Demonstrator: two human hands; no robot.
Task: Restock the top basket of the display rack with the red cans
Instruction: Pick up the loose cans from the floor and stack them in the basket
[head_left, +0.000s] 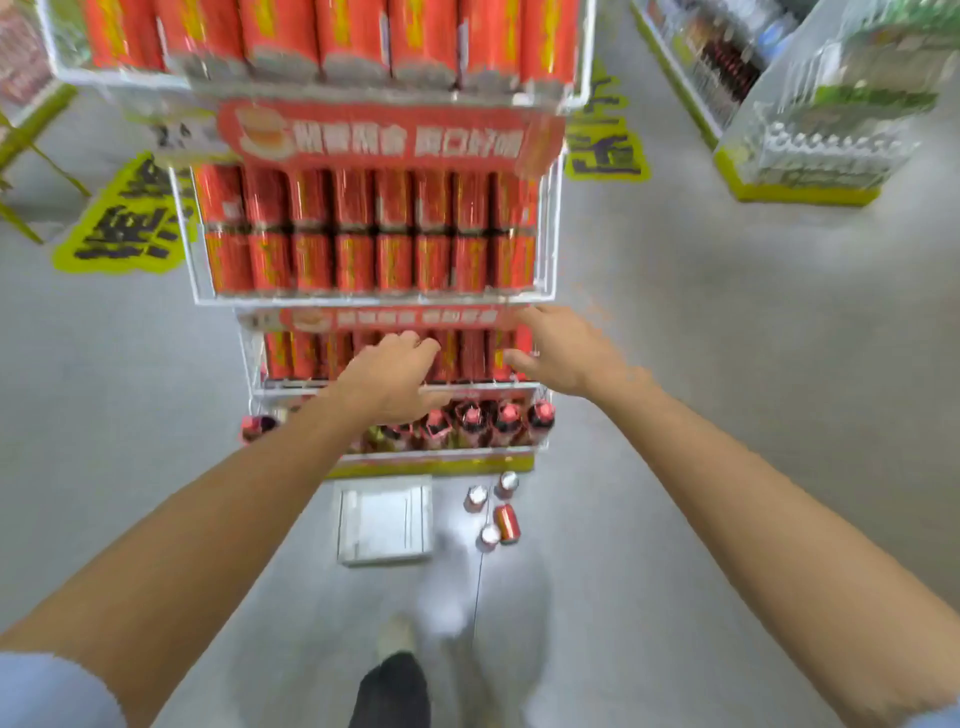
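Note:
A white wire display rack (183, 228) stands in front of me with tiers of red cans. The top basket (584, 78) holds a row of red cans (353, 36) at the frame's upper edge. Both my arms reach toward the third tier. My left hand (397, 376) is spread with fingers bent in front of that tier's cans (291, 356), holding nothing I can see. My right hand (558, 348) is open beside the tier's right end, fingers apart. Several loose red cans (506, 522) lie and stand on the floor at the rack's foot. The picture is motion-blurred.
A flat white tray or box (384, 519) lies on the grey floor below the rack. Red-capped bottles (488, 421) fill the lowest tier. Yellow-green floor stickers (124, 223) flank the rack. A pallet of bottled goods (826, 130) stands at right. My shoe (395, 636) shows below.

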